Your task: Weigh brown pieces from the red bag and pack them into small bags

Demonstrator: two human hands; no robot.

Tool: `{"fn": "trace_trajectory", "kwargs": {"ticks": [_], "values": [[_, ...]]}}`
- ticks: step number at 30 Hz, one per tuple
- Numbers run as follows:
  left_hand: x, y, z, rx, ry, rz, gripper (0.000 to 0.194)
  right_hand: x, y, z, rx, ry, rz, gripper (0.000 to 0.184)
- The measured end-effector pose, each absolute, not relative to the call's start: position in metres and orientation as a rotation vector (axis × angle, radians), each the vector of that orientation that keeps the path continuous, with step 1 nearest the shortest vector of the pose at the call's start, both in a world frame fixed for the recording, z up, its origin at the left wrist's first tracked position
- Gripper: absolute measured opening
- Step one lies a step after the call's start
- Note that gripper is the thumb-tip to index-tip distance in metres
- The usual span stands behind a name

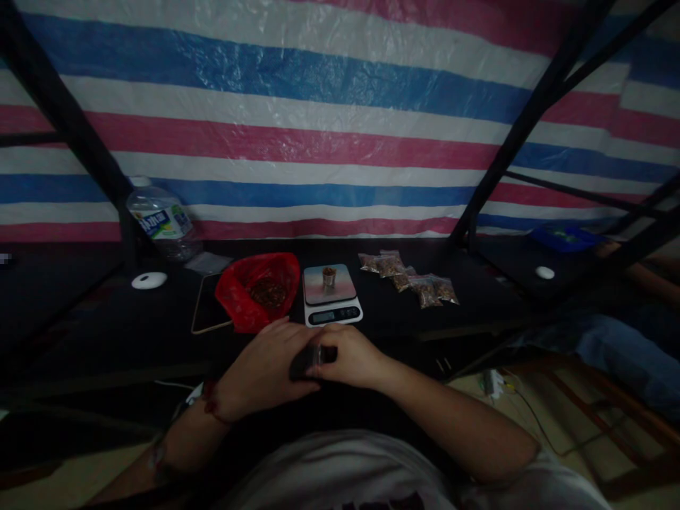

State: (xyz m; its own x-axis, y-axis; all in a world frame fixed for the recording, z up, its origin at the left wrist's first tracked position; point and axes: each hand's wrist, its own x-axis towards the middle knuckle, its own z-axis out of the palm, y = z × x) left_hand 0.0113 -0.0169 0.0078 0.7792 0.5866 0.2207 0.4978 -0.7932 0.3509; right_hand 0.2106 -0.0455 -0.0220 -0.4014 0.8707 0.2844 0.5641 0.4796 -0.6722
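Note:
Both hands meet in front of the table's near edge. My right hand point(353, 356) pinches a small clear plastic bag point(317, 354), which is dark and hard to make out. My left hand point(265, 368) is closed in against the same bag, its thumb below and its fingers above, partly hidden. Just beyond them stands a white digital scale point(333, 313) with a small cup point(329, 277) of brown bits on its plate. Left of the scale, a red plastic bag point(239, 287) lies open, with brown pieces point(267, 292) inside.
Several small filled bags point(425, 292) lie right of the scale. A tablet-like panel point(205, 312), white oval object point(149, 280), flat clear bags point(208, 263) and large bottle point(164, 223) are left. Dark metal posts point(504, 152) flank the table. Another person's arm point(645, 276) is near a blue tray point(566, 239).

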Motion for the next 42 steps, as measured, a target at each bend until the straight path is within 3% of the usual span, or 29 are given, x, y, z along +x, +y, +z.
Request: {"fn": "trace_trajectory", "kwargs": {"ticks": [4,9,13,17,21,25,29,31,37,40,42], "values": [[0.018,-0.019,0.005,2.632,0.926,0.359,0.046,0.202,-0.047,-0.029,-1.243,-2.071,0.704,0.019],[0.017,-0.015,0.001,2.535,0.895,0.469,0.039,0.207,-0.045,-0.025,-1.153,-1.959,0.745,0.008],[0.015,-0.006,-0.008,2.452,0.987,0.598,0.042,0.220,-0.025,-0.015,-1.235,-1.785,0.609,0.013],[0.026,-0.002,-0.021,2.418,1.154,0.602,0.026,0.224,-0.001,-0.019,-1.322,-1.772,0.573,0.019],[0.045,-0.016,-0.046,2.448,1.055,0.396,0.023,0.225,-0.013,-0.037,-1.339,-1.925,0.466,0.004],[0.061,-0.036,-0.088,2.441,0.950,0.095,0.029,0.233,-0.054,-0.061,-1.235,-2.271,0.626,0.009],[0.071,-0.042,-0.118,2.492,0.909,-0.040,0.034,0.238,-0.080,-0.085,-1.290,-2.420,0.737,0.035],[0.074,-0.043,-0.124,2.474,0.920,-0.049,0.034,0.239,-0.081,-0.091,-1.354,-2.397,0.762,0.040],[0.073,-0.039,-0.108,2.396,0.972,-0.098,0.034,0.248,-0.075,-0.073,-1.282,-2.362,0.840,0.041],[0.067,-0.036,-0.080,2.342,0.902,0.061,0.030,0.255,-0.078,-0.057,-1.256,-2.298,0.901,0.053],[0.061,-0.033,-0.058,2.287,0.884,0.158,0.029,0.258,-0.080,-0.048,-1.295,-2.214,0.888,0.043]]}}
